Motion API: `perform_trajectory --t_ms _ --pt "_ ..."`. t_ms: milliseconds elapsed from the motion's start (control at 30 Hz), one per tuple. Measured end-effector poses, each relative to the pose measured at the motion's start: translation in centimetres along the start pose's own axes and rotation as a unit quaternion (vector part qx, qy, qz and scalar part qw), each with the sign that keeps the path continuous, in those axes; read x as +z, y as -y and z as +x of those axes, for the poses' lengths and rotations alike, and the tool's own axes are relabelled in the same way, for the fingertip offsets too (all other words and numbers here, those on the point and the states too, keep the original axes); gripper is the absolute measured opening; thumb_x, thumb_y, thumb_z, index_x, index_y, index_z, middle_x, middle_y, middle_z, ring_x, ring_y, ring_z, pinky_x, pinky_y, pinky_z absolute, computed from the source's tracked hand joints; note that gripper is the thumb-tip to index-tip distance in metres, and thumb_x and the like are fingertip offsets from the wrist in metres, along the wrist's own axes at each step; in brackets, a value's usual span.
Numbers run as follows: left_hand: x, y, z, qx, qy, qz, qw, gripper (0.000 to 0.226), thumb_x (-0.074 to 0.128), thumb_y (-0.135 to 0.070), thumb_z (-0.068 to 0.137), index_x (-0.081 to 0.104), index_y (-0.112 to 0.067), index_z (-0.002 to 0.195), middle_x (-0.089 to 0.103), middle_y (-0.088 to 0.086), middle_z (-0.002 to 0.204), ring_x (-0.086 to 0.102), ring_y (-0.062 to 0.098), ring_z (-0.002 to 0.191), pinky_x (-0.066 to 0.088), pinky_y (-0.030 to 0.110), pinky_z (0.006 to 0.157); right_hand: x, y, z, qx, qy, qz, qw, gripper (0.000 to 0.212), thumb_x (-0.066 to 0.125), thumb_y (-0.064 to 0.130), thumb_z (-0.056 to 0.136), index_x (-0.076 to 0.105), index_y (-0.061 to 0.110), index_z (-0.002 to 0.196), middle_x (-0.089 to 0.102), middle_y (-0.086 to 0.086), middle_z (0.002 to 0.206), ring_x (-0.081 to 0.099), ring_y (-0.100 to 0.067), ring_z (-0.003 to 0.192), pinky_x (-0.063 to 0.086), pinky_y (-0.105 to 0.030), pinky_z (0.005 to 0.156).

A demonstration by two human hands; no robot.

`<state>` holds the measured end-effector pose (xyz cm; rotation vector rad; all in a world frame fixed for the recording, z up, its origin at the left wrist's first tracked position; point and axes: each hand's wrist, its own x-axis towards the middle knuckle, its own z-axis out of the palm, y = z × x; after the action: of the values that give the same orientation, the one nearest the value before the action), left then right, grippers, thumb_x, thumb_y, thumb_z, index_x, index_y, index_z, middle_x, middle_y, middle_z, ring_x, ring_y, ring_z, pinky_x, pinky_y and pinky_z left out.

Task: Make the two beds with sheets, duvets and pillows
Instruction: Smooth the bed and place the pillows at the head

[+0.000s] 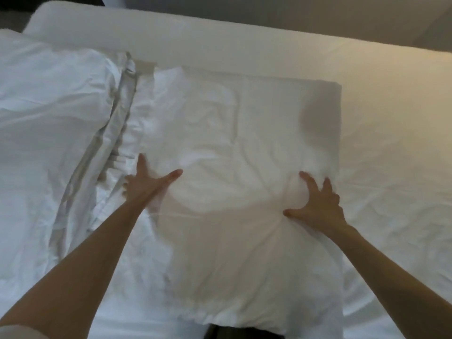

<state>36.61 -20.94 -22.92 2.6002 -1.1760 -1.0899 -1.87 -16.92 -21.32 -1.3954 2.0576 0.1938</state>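
A large white pillow [232, 148] lies flat in the middle of the bed, on a white sheet [391, 167]. My left hand [146, 184] lies at the pillow's left edge with fingers spread straight, pressing on the fabric. My right hand [318, 204] presses into the pillow's right part, fingers spread and slightly bent, the cloth dented and wrinkled around it. A crumpled white duvet [49, 118] with a grey-edged fold lies heaped to the left of the pillow.
A white padded headboard or bolster [195, 42] runs along the far side of the bed. A beige wall [318, 13] is behind it. A dark gap [232, 332] shows at the near edge below the pillow.
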Motion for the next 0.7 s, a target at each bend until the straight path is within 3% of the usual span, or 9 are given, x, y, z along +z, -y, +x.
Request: perform_trajectory --t_ms 167,300,400,500,600,700 --pt "0.2 -0.1 1.1 -0.017 -0.015 0.007 1.0 0.155 0.051 -0.101 0.025 -0.001 -0.033 0.153 0.023 0.017 0.157 0.027 0.042 0.142 0.027 0.058 0.112 2.0 0.5 1.3 -0.028 -0.098 -0.013 0.995 0.071 0.08 0.043 0.063 0.045 0.034 0.123 0.031 -0.01 0.137 0.04 -0.039 0.115 0.043 -0.047 0.092" --pt "0.3 -0.5 0.2 -0.008 -0.022 -0.055 0.998 0.131 0.071 -0.081 0.054 0.013 -0.021 0.155 0.034 0.011 0.155 0.036 0.036 0.139 0.032 0.048 0.112 2.9 0.3 2.7 -0.058 -0.18 -0.086 0.978 0.036 0.078 0.034 0.066 0.062 0.019 0.094 0.048 -0.01 0.105 0.048 -0.032 0.097 0.041 -0.041 0.077" --pt "0.8 -1.1 -0.9 0.045 -0.033 -0.076 0.996 0.104 0.074 -0.068 0.067 0.032 -0.022 0.149 0.05 0.005 0.144 0.048 0.032 0.13 0.04 0.046 0.107 2.7 0.3 3.6 -0.084 -0.18 -0.101 0.975 0.021 0.076 0.028 0.07 0.064 0.013 0.078 0.053 -0.009 0.089 0.051 -0.031 0.087 0.039 -0.038 0.072" --pt "1.3 -2.2 -2.3 0.098 -0.081 -0.053 0.99 0.073 0.068 -0.052 0.082 0.042 -0.023 0.144 0.059 0.005 0.133 0.055 0.033 0.12 0.043 0.044 0.099 1.5 0.4 3.6 -0.093 -0.148 -0.084 0.981 0.017 0.074 0.024 0.075 0.063 0.012 0.078 0.055 -0.008 0.087 0.053 -0.031 0.085 0.034 -0.034 0.066" --pt "1.2 -3.1 -3.8 0.115 -0.103 -0.053 0.987 0.066 0.065 -0.049 0.085 0.044 -0.024 0.143 0.061 0.006 0.129 0.057 0.034 0.117 0.044 0.045 0.098 -0.1 -0.2 3.2 -0.115 -0.13 -0.054 0.983 0.012 0.07 0.017 0.076 0.06 0.011 0.078 0.051 -0.006 0.079 0.054 -0.029 0.078 0.029 -0.032 0.062" --pt "0.8 -4.8 -4.7 0.142 -0.061 -0.098 0.983 0.062 0.064 -0.043 0.086 0.044 -0.029 0.143 0.062 0.002 0.13 0.057 0.031 0.118 0.045 0.047 0.101 -0.8 -1.4 2.2 -0.229 -0.161 -0.095 0.955 0.007 0.062 0.009 0.073 0.055 0.009 0.07 0.053 -0.008 0.064 0.056 -0.03 0.056 0.032 -0.03 0.049"
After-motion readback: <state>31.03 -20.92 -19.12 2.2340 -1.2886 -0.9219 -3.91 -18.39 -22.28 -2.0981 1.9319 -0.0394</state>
